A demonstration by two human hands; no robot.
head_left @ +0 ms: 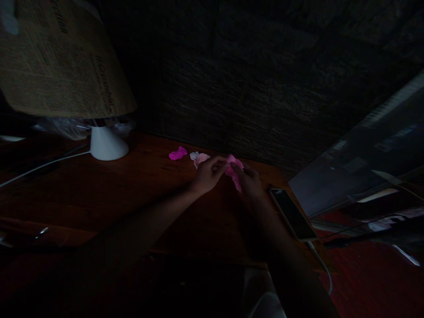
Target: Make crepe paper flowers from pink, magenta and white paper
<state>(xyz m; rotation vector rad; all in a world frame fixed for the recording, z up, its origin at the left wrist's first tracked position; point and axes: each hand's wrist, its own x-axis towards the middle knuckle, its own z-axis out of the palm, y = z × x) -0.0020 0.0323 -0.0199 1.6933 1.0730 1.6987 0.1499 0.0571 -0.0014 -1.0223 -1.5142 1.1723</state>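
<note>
A crinkled pink piece (236,170), thin like crepe paper or cloth, is pinched between my two hands above the wooden desk. Fingertips of my left hand (208,174) grip its left edge. My right hand (251,180) is closed on its right side, and part of the piece droops below the thumb. Behind my left hand lie a pale pink crinkled piece (202,159) and a small whitish one (194,155). Farther left, a bright magenta crinkled piece (178,153) rests on the desk. Dim light hides the fine detail of the fingers.
A lamp with a newsprint shade (66,66) and white base (107,145) stands at the left. A phone (293,214) with a white cable (323,263) lies near the desk's right edge. A dark brick-patterned wall (245,88) rises behind the wooden desk (139,176).
</note>
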